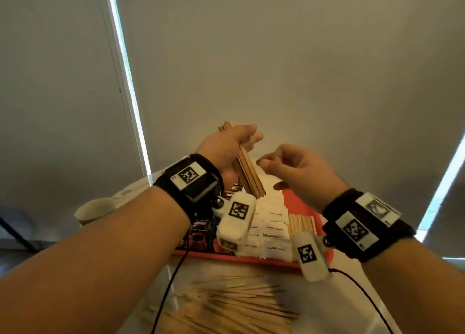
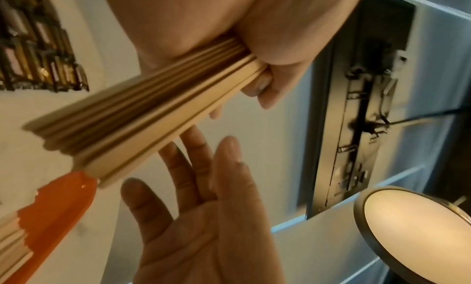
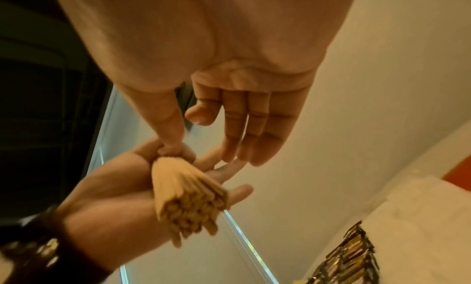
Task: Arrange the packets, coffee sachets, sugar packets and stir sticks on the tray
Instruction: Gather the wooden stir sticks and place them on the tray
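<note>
Left hand (image 1: 226, 145) grips a bundle of stir sticks (image 1: 247, 174) raised above the far part of the red tray (image 1: 299, 203), fingers wrapped around it. Right hand (image 1: 297, 169) hovers just right of the bundle, fingers loosely extended, holding nothing. On the tray: sugar packets (image 1: 273, 229), coffee sachets (image 1: 201, 233) at left, a row of sticks (image 1: 302, 223) at right; loose sticks (image 1: 234, 306) lie near on the table (image 1: 334, 308).

Sugar packets (image 1: 274, 229) lie on the tray (image 1: 297, 203) between coffee sachets (image 1: 200, 235) and stir sticks (image 1: 302, 223).
</note>
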The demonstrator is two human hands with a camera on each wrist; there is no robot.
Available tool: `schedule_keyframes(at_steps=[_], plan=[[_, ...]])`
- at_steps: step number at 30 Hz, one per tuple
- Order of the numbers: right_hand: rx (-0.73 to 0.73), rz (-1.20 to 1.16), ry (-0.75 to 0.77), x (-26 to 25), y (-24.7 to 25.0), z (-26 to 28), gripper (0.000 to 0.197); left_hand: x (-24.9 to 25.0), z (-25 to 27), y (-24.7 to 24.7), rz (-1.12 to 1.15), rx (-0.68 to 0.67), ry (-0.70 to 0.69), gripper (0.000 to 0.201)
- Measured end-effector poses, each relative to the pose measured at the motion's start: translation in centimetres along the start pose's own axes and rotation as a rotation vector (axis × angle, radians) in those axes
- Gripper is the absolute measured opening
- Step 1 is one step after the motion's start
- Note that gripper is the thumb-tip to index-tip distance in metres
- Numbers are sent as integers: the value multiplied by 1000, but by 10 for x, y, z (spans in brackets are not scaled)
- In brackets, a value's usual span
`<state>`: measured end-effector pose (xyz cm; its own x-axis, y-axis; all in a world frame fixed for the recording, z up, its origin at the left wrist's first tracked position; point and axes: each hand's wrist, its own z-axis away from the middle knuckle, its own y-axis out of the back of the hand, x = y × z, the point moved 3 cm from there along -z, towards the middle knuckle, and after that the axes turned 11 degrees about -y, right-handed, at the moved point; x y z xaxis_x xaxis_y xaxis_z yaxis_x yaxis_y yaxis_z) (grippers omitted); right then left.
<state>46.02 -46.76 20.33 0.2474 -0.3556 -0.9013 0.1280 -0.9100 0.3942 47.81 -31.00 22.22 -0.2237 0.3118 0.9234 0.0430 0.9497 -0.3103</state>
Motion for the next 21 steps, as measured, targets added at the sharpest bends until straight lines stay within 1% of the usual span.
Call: schedule_keyframes(at_steps=[1,3,4,6,7,9,12,16,18,21], plan=[[-15,53,26,-2,-1,-1,29,-4,-5,-3,28,11,34,27],[-25,133,69,-5,-4,-6,32,-15,-12,-10,48,19,100,16],[-23,171,81,-7,-4,-9,34,-22,-13,-15,54,21,147,14],[-18,210,67,-5,-1,-17,36,-32,-16,-20,40,29,203,25],[-22,210,47,-2,2,-21,38,-37,-19,-21,47,26,216,29],[-42,218,12,6,5,-27,40,-44,-23,-22,55,3,245,30],[-44,243,11,14,4,-35,41,-51,-28,-25,49,-17,270,30],[-16,202,-4,25,-1,-51,42,-61,-35,-31,87,21,279,38],[-20,196,-27,31,-3,-60,38,-68,-40,-30,81,48,282,41],[-52,127,-90,41,-3,-69,27,-75,-47,-28,69,72,308,46]])
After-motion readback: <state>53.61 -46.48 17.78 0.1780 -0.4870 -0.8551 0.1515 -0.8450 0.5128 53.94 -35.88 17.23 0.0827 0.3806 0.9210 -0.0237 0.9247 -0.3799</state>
